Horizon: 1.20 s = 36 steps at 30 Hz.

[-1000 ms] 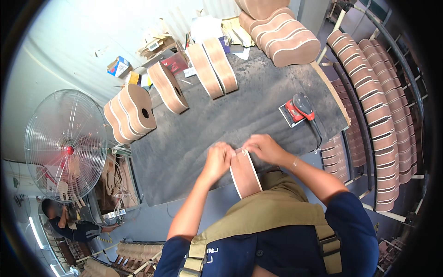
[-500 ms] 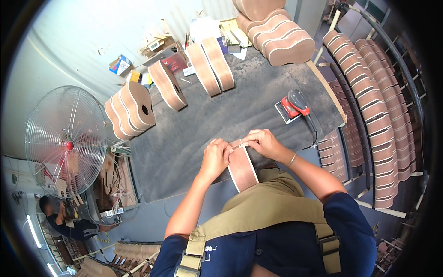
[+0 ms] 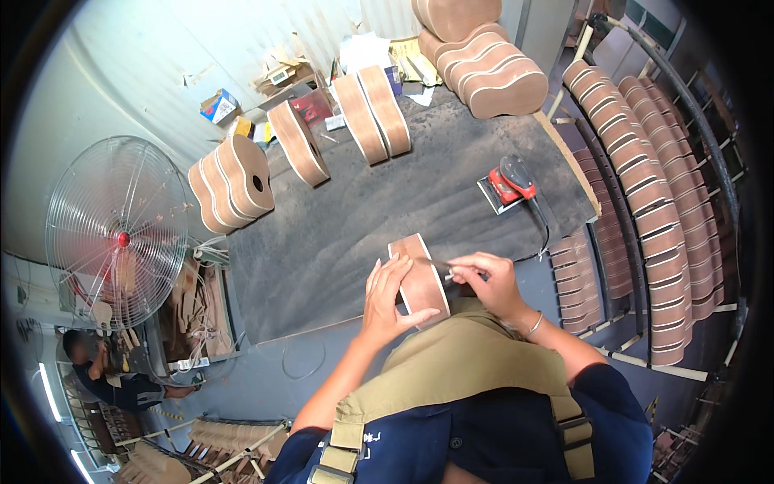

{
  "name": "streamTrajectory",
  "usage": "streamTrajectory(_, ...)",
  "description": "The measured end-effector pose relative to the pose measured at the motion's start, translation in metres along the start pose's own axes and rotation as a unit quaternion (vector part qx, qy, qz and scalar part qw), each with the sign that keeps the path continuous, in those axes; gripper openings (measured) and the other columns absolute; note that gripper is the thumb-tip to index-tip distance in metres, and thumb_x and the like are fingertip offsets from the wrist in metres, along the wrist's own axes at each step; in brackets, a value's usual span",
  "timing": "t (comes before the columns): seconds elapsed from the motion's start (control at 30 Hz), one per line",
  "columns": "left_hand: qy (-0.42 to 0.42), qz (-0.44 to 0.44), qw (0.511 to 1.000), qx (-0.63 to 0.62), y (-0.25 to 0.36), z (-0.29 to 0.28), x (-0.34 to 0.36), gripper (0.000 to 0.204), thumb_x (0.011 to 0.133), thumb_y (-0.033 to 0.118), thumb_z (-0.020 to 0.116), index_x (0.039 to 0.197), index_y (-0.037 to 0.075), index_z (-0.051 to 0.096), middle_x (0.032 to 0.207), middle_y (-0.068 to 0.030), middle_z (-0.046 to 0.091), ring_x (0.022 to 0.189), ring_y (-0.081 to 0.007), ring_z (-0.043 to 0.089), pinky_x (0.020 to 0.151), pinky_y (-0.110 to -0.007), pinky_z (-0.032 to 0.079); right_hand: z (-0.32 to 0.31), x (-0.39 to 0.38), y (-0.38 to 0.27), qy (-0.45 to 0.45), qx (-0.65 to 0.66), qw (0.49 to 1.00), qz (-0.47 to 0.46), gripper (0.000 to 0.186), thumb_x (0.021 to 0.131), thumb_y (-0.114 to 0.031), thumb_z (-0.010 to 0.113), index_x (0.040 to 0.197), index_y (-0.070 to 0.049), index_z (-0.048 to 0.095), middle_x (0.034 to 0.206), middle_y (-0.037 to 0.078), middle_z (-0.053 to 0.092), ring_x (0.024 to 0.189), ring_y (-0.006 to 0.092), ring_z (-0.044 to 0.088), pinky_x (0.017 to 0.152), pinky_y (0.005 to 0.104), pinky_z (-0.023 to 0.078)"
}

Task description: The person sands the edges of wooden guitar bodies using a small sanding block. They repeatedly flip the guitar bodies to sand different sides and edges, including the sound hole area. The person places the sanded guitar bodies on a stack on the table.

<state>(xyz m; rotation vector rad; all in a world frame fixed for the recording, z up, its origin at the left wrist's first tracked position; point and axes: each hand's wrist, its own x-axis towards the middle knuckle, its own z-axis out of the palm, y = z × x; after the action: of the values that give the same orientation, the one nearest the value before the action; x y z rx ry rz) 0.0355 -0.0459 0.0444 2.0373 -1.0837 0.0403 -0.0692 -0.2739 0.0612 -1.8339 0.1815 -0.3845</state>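
Note:
A small guitar-shaped wooden body, like a ukulele's (image 3: 426, 284), stands on its side at the table's front edge, close against my apron. Pale binding runs along both edges of its brown curved side. My left hand (image 3: 389, 300) grips it from the left, fingers lying on the side and thumb stretched across the near part. In my right hand (image 3: 490, 284), fingers pinched, is a thin, dark, blade-like tool (image 3: 436, 264). Its tip reaches over the body's upper side near my left fingertips; its exact kind is too small to tell.
More wooden bodies (image 3: 231, 184) stand along the table's far side, with a stack (image 3: 504, 81) at the back right. A red sander (image 3: 508, 185) with a cable rests at right. Racks of bodies (image 3: 637, 210) line the right. A large fan (image 3: 121, 234) and another person (image 3: 113, 375) are at left.
My hands were together at the body's far end. The left has slid down its left side and spread; the right has drawn back rightward, and the dark tool now shows in it.

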Motion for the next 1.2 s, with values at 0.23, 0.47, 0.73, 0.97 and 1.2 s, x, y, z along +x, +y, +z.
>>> streamTrajectory(0.23,0.063,-0.012,0.998,-0.006,-0.013,0.011,0.011,0.086,0.069,0.04,0.098,0.139,0.002,0.066,0.139,-0.0196,0.068,0.136,-0.0382,0.061,0.121,-0.058,0.04,0.007,0.021,0.008,0.03,0.13,0.988,0.078,0.014,0.099,-0.005,0.073,0.107,0.005,0.078,0.096,0.01,0.079,0.085,0.0129,0.075,0.079,0.0281,0.061)
streamTrajectory(0.47,0.132,0.07,0.987,-0.054,-0.017,0.009,-0.007,0.037,0.081,0.015,0.09,0.113,0.002,0.078,0.122,-0.0156,0.075,0.123,-0.0322,0.069,0.109,-0.046,0.053,0.028,0.055,0.001,0.038,-0.084,0.991,-0.094,0.01,0.092,-0.008,0.08,0.099,0.0,0.08,0.097,0.011,0.071,0.091,0.0225,0.069,0.08,0.034,0.055)
streamTrajectory(0.73,-0.011,-0.137,0.989,-0.053,-0.077,-0.034,0.068,0.019,0.094,0.003,0.073,0.113,0.001,0.073,0.103,-0.0159,0.071,0.093,-0.031,0.072,0.08,-0.037,0.058,0.061,0.133,0.021,-0.143,-0.172,0.971,-0.089,0.01,0.089,-0.008,0.074,0.094,-0.001,0.08,0.091,0.017,0.071,0.093,0.0357,0.068,0.084,0.0442,0.055)
streamTrajectory(0.97,0.039,-0.099,0.994,0.004,-0.036,-0.04,0.038,0.012,0.089,-0.004,0.072,0.1,0.001,0.075,0.088,-0.0167,0.07,0.081,-0.0358,0.07,0.072,-0.04,0.055,0.042,0.109,-0.005,-0.174,-0.16,0.954,-0.186,0.01,0.087,-0.004,0.075,0.096,-0.002,0.078,0.095,0.016,0.073,0.091,0.0372,0.067,0.082,0.0447,0.055)
streamTrajectory(1.2,0.055,-0.042,0.997,0.026,-0.022,-0.04,0.021,0.002,0.09,-0.001,0.071,0.092,0.001,0.071,0.084,-0.0161,0.064,0.083,-0.0382,0.066,0.072,-0.046,0.054,0.04,0.076,-0.002,-0.116,-0.159,0.941,-0.274,0.005,0.088,-0.004,0.077,0.092,-0.001,0.076,0.084,0.013,0.066,0.082,0.0346,0.061,0.076,0.0429,0.053)
